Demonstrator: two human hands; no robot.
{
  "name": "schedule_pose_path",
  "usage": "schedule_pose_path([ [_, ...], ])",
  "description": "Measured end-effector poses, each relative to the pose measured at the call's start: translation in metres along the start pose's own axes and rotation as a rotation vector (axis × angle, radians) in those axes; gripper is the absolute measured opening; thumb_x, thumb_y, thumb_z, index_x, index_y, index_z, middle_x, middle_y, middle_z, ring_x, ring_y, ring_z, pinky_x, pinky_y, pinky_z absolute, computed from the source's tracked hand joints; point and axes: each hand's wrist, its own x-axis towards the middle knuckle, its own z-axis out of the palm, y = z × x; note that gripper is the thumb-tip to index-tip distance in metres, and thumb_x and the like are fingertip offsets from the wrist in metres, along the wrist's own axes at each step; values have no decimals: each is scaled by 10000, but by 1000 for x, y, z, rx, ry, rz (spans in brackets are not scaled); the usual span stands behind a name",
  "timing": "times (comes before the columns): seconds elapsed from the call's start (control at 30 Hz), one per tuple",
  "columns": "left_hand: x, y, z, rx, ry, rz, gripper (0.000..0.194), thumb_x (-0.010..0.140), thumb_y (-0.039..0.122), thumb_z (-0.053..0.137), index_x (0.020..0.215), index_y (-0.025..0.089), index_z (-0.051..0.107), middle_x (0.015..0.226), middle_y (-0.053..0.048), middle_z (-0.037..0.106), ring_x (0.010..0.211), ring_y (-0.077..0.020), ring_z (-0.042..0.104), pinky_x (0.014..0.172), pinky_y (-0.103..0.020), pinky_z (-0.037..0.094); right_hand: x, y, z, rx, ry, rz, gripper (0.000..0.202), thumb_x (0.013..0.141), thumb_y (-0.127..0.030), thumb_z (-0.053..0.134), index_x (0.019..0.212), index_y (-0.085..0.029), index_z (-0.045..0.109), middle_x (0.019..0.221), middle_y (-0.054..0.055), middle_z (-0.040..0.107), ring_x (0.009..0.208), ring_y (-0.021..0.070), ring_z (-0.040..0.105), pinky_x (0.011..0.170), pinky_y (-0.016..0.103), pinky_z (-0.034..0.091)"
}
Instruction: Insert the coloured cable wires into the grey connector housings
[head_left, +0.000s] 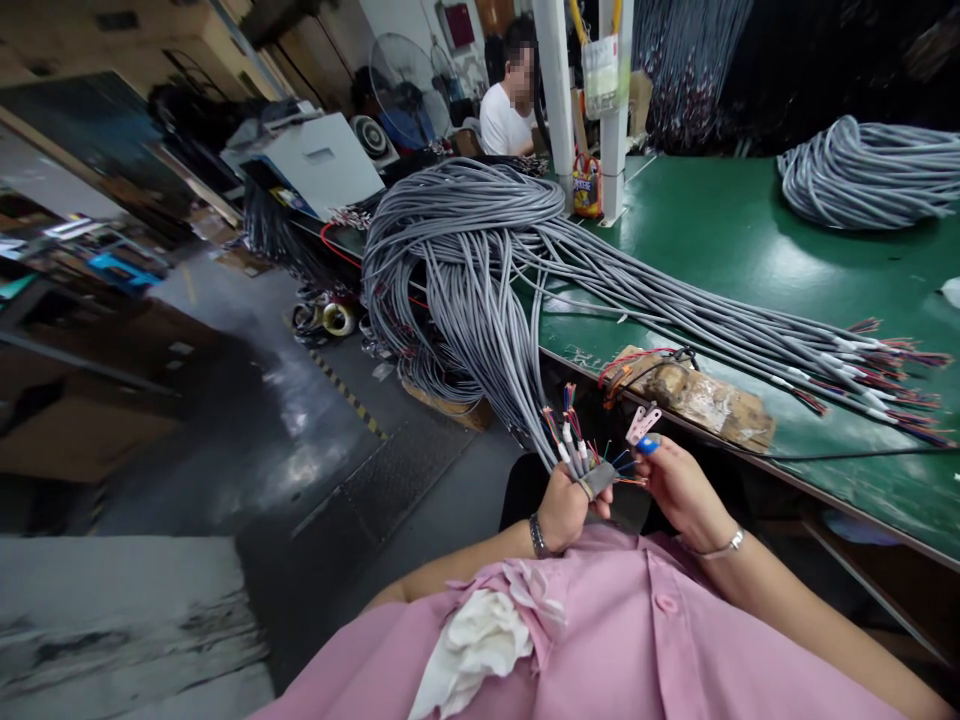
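My left hand point(566, 510) is closed around the ends of several grey cables point(574, 462), with stripped coloured wires fanning out at their tips. A flat grey piece point(598, 480) lies across the cables at my fingers. To the right, my right hand point(679, 495) is in a pinch at the tips of the thin coloured wires point(624, 468), and one finger has a blue covering point(648, 443). Just above that finger is a pink clothes peg point(643, 424); whether the fingers touch it, I cannot tell. The held cables run up into a large grey cable bundle point(465, 230) draped over the bench edge.
On the green bench point(705, 220), stripped cable ends point(862, 375) spread right and a coiled cable bundle point(870, 175) lies behind. A taped wooden block point(701, 400) sits at the near edge. A white post point(555, 100) rises beyond. A person in white point(506, 115) sits farther back.
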Motion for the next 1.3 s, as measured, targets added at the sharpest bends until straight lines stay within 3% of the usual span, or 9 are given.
schedule_pose_path([
  [0.07, 0, 5, 1, -46, -5, -2, 349, 743, 436, 674, 629, 124, 568, 521, 6, 560, 367, -75, 479, 381, -201, 365, 6, -4, -5, 120, 8, 40, 296, 738, -478, 704, 765, -192, 632, 663, -11, 577, 536, 88, 472, 522, 222, 424],
  [0.17, 1, 14, 6, -100, -55, -8, 320, 740, 411, 677, 638, 132, 556, 516, 16, 555, 356, -71, 466, 371, -200, 351, 12, -15, -4, 175, -117, 101, 461, 774, -638, 571, 848, -194, 666, 763, 28, 629, 595, 112, 528, 550, 240, 458],
  [0.27, 4, 23, 12, -104, -106, -39, 319, 734, 410, 676, 638, 138, 540, 509, 16, 555, 351, -76, 466, 363, -199, 338, 14, -25, 3, 124, -196, 65, 431, 798, -605, 572, 864, -192, 677, 745, 23, 630, 598, 115, 536, 548, 238, 453],
  [0.4, 8, 27, 19, -53, -120, -79, 336, 736, 427, 671, 641, 129, 548, 514, 6, 555, 354, -78, 472, 359, -194, 327, 13, -29, 11, 71, -127, 25, 326, 794, -513, 639, 796, -188, 673, 683, 14, 631, 568, 120, 541, 538, 248, 436],
  [0.77, 14, 17, 23, 24, -120, -109, 319, 705, 417, 695, 668, 127, 568, 520, 8, 561, 347, -71, 460, 349, -184, 319, 14, -24, 13, 19, -67, -27, 482, 690, -652, 653, 857, -200, 677, 607, 20, 623, 550, 164, 557, 530, 290, 421],
  [0.97, 10, 17, 19, 5, -132, -97, 359, 706, 453, 686, 632, 127, 554, 515, 6, 554, 342, -69, 460, 350, -187, 337, 11, -25, 13, 51, -102, 19, 509, 727, -709, 554, 795, -212, 644, 685, 26, 610, 547, 145, 517, 522, 275, 424],
  [1.13, 1, 18, 14, -20, -99, -75, 347, 704, 434, 696, 624, 127, 555, 502, 3, 561, 333, -81, 470, 339, -194, 339, 11, -30, 10, 122, -198, 78, 526, 793, -694, 474, 855, -210, 673, 778, 46, 625, 607, 138, 524, 529, 245, 432],
  [1.3, -1, 19, 17, -70, 29, 37, 329, 747, 420, 674, 648, 128, 561, 521, 16, 558, 352, -70, 473, 355, -190, 350, 12, -30, 9, 84, -173, 6, 292, 806, -483, 632, 856, -199, 677, 755, 27, 626, 618, 122, 516, 567, 235, 432],
])
